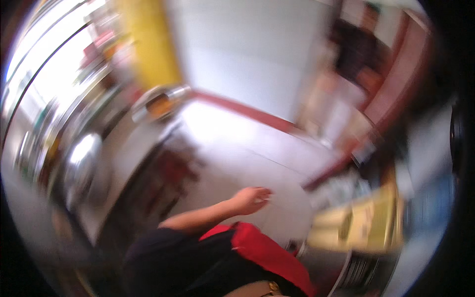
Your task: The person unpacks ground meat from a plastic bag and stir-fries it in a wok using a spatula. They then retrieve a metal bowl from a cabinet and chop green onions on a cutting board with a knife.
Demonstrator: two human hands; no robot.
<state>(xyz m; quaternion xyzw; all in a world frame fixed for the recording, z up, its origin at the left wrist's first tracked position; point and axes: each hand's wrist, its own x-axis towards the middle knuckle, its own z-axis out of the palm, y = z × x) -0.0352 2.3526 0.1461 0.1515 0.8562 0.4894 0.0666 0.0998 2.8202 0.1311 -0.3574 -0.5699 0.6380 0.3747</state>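
Observation:
The whole view is blurred. My left hand (pixel 254 200) is in front of my body over the pale tiled floor (pixel 241 163), its fingers partly curled; blur hides whether anything small is in it. It touches no surface that I can make out. Below the forearm are my dark shirt (pixel 193 260) and a red cloth garment (pixel 271 252), perhaps an apron. At the bottom edge shows some bare skin with a gold-coloured ornament (pixel 274 286) on a dark cord. My right hand is out of view.
A counter (pixel 130 156) at left bears a metal pot (pixel 159 104) and a shiny rounded metal vessel (pixel 83 159). Yellow cardboard boxes (pixel 356 222) stand at lower right. Another person (pixel 358 48) in dark clothes is at upper right, beside a red-brown frame (pixel 400 70).

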